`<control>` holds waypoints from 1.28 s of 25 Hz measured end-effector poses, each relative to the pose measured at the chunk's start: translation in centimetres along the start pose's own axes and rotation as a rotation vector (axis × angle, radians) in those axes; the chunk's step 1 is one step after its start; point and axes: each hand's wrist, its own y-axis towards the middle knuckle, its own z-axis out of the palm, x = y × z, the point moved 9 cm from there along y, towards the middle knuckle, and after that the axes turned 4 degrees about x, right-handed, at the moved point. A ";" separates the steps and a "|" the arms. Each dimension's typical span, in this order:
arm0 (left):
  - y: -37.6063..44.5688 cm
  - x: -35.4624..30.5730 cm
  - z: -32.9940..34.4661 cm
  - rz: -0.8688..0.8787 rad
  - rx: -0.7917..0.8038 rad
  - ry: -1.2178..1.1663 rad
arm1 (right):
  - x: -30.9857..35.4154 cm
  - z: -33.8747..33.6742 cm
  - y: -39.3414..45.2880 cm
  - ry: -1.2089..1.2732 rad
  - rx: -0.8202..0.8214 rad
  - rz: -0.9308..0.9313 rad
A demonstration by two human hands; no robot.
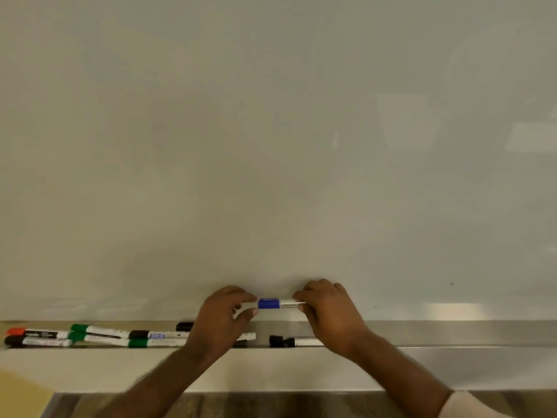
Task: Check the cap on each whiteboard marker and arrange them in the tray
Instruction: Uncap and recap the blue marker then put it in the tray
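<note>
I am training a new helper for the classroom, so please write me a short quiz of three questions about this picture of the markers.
1. True or false: the blue-capped marker is lying in the tray.
2. Which hand is at the cap end of that marker: A) the left hand, B) the right hand?
3. Fill in: the lone marker in the tray just under the right hand has a ____ cap.

Key:
1. False; both hands hold it up in front of the whiteboard.
2. A.
3. Black.
</note>
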 end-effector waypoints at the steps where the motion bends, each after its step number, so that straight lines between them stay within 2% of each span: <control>1: -0.4 1.8 1.0 -0.044 0.023 0.054 | -0.7 1.3 -0.3 -0.036 -0.001 0.026; 7: -2.8 7.6 5.6 -0.059 0.191 0.410 | -3.2 8.4 -1.3 -0.199 0.089 0.167; 13: -3.2 8.0 6.0 -0.041 0.184 0.387 | -2.4 12.2 0.1 -0.206 0.137 0.164; 19: -3.5 7.1 7.3 -0.031 0.187 0.358 | -2.1 13.4 0.6 -0.134 0.148 0.183; 25: -2.7 3.0 10.5 0.156 0.229 0.442 | -5.4 11.1 -1.9 -0.097 0.095 0.205; 32: -2.0 2.9 13.2 0.073 0.283 0.565 | -8.4 11.6 -4.9 -0.138 0.235 0.171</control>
